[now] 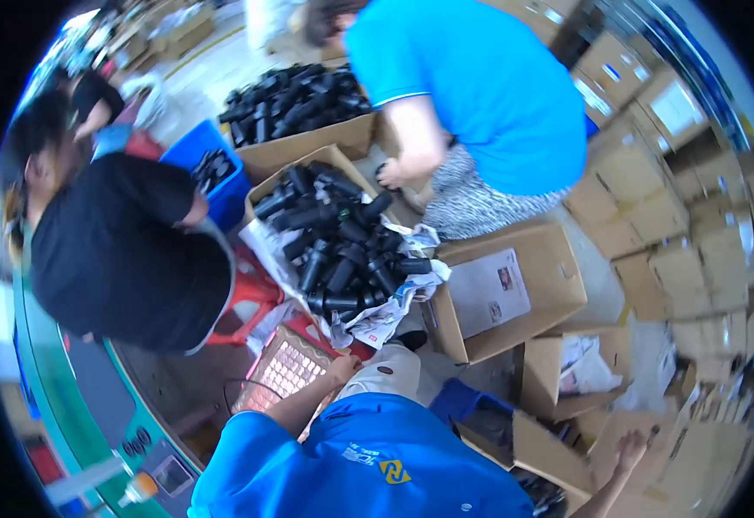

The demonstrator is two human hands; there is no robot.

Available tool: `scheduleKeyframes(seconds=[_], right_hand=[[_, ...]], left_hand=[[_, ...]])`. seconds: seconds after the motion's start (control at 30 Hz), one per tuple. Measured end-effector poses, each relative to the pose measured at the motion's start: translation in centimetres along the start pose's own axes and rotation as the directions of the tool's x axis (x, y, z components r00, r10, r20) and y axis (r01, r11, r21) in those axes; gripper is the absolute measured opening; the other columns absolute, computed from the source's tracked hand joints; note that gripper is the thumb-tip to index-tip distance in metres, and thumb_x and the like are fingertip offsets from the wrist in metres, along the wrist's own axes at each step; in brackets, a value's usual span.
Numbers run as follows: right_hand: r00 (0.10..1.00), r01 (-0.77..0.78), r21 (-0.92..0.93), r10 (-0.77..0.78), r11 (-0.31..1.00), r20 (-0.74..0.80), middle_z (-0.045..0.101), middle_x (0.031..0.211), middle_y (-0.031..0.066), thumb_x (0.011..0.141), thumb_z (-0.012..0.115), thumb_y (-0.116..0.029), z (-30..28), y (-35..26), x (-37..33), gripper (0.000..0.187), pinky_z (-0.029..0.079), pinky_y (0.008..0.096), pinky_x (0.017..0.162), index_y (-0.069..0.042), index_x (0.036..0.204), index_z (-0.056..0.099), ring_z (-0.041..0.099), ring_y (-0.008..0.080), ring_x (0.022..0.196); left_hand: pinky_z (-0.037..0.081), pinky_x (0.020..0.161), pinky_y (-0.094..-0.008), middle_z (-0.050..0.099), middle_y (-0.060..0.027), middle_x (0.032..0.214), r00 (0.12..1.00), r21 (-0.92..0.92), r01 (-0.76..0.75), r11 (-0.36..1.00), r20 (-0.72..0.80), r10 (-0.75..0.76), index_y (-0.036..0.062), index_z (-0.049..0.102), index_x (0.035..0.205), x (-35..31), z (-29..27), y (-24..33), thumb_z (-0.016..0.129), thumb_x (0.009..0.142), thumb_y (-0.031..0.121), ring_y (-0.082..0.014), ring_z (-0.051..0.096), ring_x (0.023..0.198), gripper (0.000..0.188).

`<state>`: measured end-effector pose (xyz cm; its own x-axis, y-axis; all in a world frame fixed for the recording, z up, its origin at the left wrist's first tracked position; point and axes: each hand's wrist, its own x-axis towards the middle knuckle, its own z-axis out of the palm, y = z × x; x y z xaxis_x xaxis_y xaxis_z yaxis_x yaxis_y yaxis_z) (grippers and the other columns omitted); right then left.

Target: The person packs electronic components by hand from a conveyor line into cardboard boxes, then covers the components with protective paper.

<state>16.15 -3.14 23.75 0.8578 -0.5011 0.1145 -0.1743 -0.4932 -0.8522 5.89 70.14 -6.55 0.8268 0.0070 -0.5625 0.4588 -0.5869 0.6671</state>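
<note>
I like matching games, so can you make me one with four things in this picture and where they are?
Things:
1. Nearest pile of black tubes
2. Blue bin
3. White printed sheet
4. Left hand of the camera wearer

Places:
A. Flat inside an open carton
B. Next to the pale trousers
C. Heaped up with crumpled paper at the edge
D. Beside the person in the black top

Right pairs: 1-C, 2-D, 3-A, 4-B.

The left hand point(343, 369) sits close in, while the right hand point(631, 448), seemingly half-curled, reaches well out sideways.
</note>
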Motion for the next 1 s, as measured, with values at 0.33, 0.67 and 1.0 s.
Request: scheduleKeyframes(seconds=[0.33,0.67,1.0], right_hand=[[0.958,0.048,-0.421,0.078,0.906,0.277,0.067,0.078,0.0138,0.086,0.061,-0.022,20.5,-6.8,6.0,0.029,0.048,0.0291,0.066,0.0,0.105,0.063,0.063,0.0182,0.071],[0.512,-0.853,0.221,0.674,0.473,0.532,0.056,0.078,0.0019,0.083,0.063,-0.019,47.4,19.6,10.3,0.02,0.046,0.026,0.049,-0.005,0.097,0.06,0.055,0.011,0.069],[0.094,-0.988,-0.137,0.985,0.074,-0.148,0.044,0.136,0.0172,0.078,0.071,-0.038,72.0,48.0,2.5,0.082,0.039,0.0411,0.097,0.0,0.139,0.031,0.044,0.0296,0.12]], left_hand=[[0.049,0.073,-0.0444,0.065,-0.019,0.09,0.977,0.234,-0.129,0.964,0.194,0.084,0.0075,0.064,0.095,10.4,-0.7,5.4,0.056,0.084,0.03,-0.0364,0.063,0.085,0.026],[0.045,0.086,-0.0439,0.06,-0.0199,0.104,0.828,0.222,-0.557,0.8,0.213,0.518,0.0032,0.057,0.102,24.6,5.3,24.9,0.059,0.081,0.021,-0.0378,0.056,0.098,0.027],[0.041,0.087,-0.0492,0.05,-0.0193,0.115,0.918,0.188,-0.201,0.961,0.379,0.118,0.0073,0.055,0.113,20.0,10.3,10.8,0.066,0.076,0.027,-0.0385,0.049,0.106,0.044]])
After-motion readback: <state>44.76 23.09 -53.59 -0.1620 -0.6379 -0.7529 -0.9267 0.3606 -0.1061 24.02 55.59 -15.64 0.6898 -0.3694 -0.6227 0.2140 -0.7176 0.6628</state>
